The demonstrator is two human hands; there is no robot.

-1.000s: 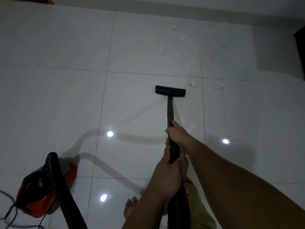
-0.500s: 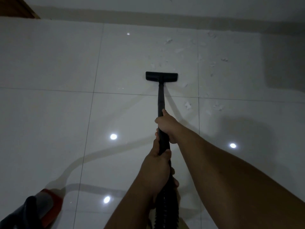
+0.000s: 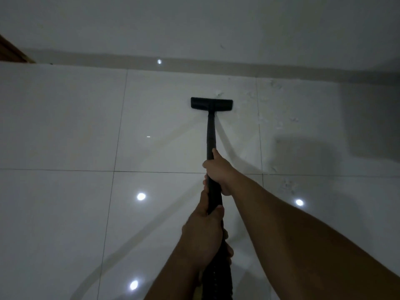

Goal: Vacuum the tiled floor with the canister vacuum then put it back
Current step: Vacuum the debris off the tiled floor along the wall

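Observation:
The black vacuum wand runs straight away from me to its flat black floor head, which rests on the white tiled floor near the far wall. My right hand grips the wand higher up. Closer to me, my left hand grips the lower end where the ribbed hose begins. Small white scraps of debris lie scattered to the right of the head. The canister itself is out of view.
The white wall and its grey skirting run across just beyond the floor head. A brown wooden edge shows at the far left. A dark shadow covers the floor at the right.
The floor head has been pushed forward across the tile towards the wall, into the debris. My view has tilted up, and the red canister has dropped out of sight at lower left.

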